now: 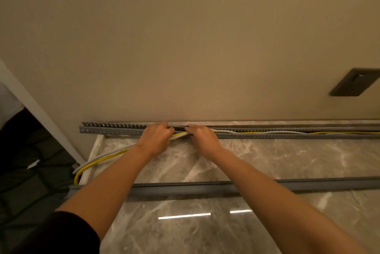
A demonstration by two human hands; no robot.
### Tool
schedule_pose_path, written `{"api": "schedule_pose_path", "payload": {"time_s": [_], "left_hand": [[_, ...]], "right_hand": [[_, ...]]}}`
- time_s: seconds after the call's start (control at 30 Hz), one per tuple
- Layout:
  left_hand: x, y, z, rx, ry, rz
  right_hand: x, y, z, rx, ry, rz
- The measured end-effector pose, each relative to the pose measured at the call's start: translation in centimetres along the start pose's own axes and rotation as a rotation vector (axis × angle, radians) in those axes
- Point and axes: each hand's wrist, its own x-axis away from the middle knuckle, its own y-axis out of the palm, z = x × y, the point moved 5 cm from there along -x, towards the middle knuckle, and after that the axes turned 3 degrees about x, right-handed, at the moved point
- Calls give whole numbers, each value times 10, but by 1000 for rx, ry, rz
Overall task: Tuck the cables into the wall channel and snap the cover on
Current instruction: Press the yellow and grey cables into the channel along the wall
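Both hands work at a slotted grey wall channel [115,129] running across mid-frame where the beige wall [185,37] meets a marble surface [267,157]. The left hand [156,137] curls its fingers around a yellow cable [107,158] and a grey cable [102,154], which trail toward the lower left; the right hand [202,137] presses them, fingers bent, into the channel. The grey cover [308,184] lies apart, lower in the frame.
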Motion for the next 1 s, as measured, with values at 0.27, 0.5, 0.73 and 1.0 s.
{"api": "schedule_pose_path", "payload": {"time_s": [0.27, 0.5, 0.73, 1.0], "left_hand": [[-6, 3, -10, 222, 11, -44], [-18, -6, 9, 393, 56, -86], [-9, 5, 5, 361, 52, -52], [9, 5, -15, 422, 146, 18]], "right_hand": [[10, -1, 3, -90, 75, 36], [31, -6, 23, -66, 39, 126], [30, 7, 9, 62, -24, 169], [24, 8, 13, 89, 45, 19]]}}
